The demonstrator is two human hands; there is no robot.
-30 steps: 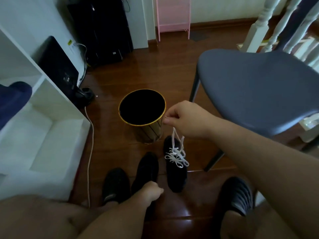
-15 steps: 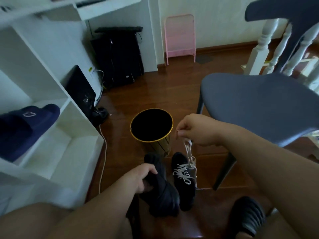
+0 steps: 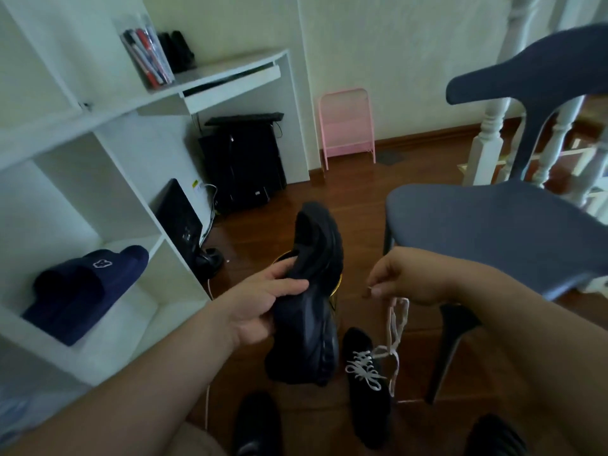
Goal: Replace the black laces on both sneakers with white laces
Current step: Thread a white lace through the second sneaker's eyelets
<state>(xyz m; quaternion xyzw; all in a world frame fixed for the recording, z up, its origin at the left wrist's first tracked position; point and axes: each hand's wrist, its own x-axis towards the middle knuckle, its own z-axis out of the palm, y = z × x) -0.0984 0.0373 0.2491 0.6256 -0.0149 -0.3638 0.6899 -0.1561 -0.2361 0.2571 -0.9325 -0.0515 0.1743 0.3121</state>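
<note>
Left hand [image 3: 260, 311]: fingers curled round the side of a black sneaker [image 3: 309, 291], thumb on top, shoe held in the air with its toe pointing away. Whether this shoe carried any lace could not be told; its upper read as one dark mass.

Right hand [image 3: 404, 278]: thumb and forefinger pinched on the ends of a white lace [image 3: 396, 327], the other fingers loosely bent. The lace hung straight down from the pinch.

Below those fingertips: second sneaker [image 3: 368, 386] on the floor [image 3: 355, 192], white lace already crossed through its eyelets, the loose ends running up to the pinch.

Behind the held shoe: a gold-rimmed bin [image 3: 337, 284], almost wholly hidden.

Farther out: grey chair [image 3: 493, 225] beyond the right wrist; white shelf [image 3: 98, 153] beyond the left, holding a navy slipper [image 3: 88, 287].

Handling note: judged best to free the right hand by dropping the finished lace, then turn the held shoe tongue-up before working its eyelets.

Cut off at the lower edge: two dark feet or sandals, indistinct.
</note>
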